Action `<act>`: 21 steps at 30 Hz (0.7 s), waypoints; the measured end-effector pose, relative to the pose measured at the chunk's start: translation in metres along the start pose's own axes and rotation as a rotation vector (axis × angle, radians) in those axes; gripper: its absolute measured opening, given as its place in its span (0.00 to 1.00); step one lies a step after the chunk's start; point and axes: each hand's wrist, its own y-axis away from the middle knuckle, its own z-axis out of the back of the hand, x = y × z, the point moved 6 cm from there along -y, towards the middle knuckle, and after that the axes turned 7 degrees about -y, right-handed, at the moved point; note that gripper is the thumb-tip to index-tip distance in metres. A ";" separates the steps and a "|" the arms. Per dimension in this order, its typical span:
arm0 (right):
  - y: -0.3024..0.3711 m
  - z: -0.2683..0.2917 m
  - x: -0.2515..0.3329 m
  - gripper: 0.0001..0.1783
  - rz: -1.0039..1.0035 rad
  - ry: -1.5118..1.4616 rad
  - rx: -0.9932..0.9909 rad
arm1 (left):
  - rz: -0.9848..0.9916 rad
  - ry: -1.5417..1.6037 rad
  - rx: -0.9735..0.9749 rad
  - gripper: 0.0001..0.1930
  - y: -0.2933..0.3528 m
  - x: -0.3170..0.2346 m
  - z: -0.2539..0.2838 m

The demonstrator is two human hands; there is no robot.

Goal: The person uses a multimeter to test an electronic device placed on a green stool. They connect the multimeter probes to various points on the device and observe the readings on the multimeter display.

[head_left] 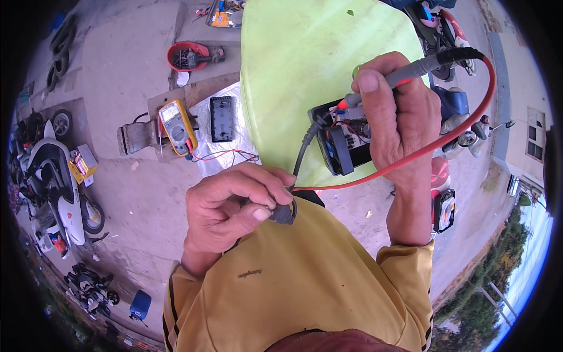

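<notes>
My right hand is closed around a grey test probe with a red collar. The probe slants down into an opened black electronic box on the lime-green tabletop; its exact contact point is hidden. Wires and a circuit board show inside the box. From the probe's top, a red lead loops under my right wrist towards my left hand. My left hand pinches a dark plug in front of my chest. A black cable leaves the box and runs down towards the left fingers.
To the left lie a yellow multimeter and an empty black casing half on a white sheet. Farther out are a red bowl holding a power tool, a white scooter and a yellow box. Motorcycles stand behind the table's right side.
</notes>
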 end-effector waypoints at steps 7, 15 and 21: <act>0.002 0.000 0.002 0.12 -0.153 0.004 0.091 | 0.001 0.023 -0.002 0.04 -0.001 0.001 0.002; -0.002 -0.004 0.001 0.11 -0.128 0.026 0.087 | 0.005 0.022 0.019 0.05 -0.002 0.002 0.003; 0.007 0.004 -0.008 0.13 -0.190 0.050 0.016 | 0.018 0.028 0.046 0.03 -0.006 0.005 0.000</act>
